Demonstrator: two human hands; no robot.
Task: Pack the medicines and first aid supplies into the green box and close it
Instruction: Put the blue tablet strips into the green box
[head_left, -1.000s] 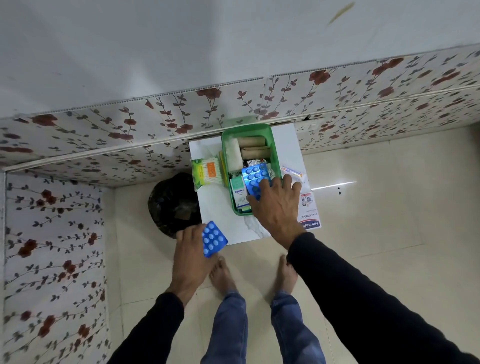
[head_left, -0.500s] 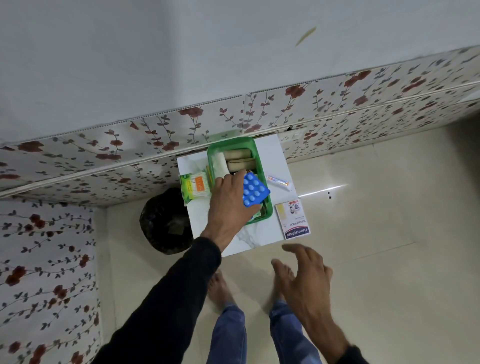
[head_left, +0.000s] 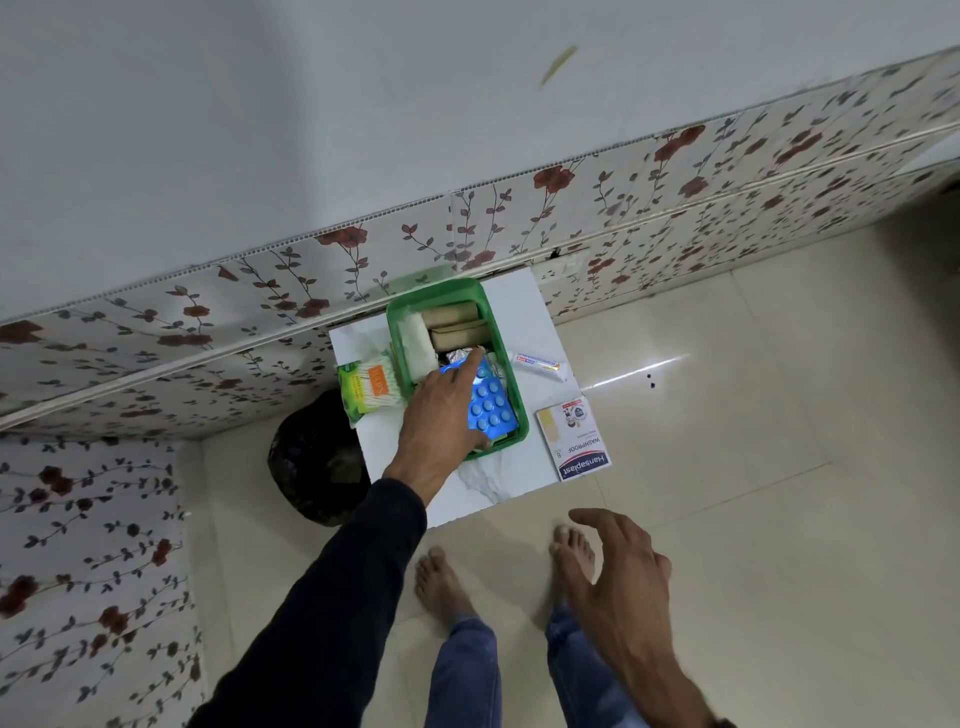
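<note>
Open green box (head_left: 506, 358) at the back of the small white worktop (head_left: 540, 312), blue blister packs (head_left: 491, 408) inside, left hand (head_left: 441, 410) laid over them with fingers extended flat, plaster packet (head_left: 574, 439) and tube (head_left: 537, 364) just right of the box, right hand (head_left: 623, 577) loose and empty above the floor.

Single head view, steeply down from standing height, facing wall (head_left: 363, 130).

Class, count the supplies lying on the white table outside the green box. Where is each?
3: cotton swab pack left of the green box; ointment tube right of it; Hansaplast plaster box at the table's right edge. The left hand may hide more.
</note>
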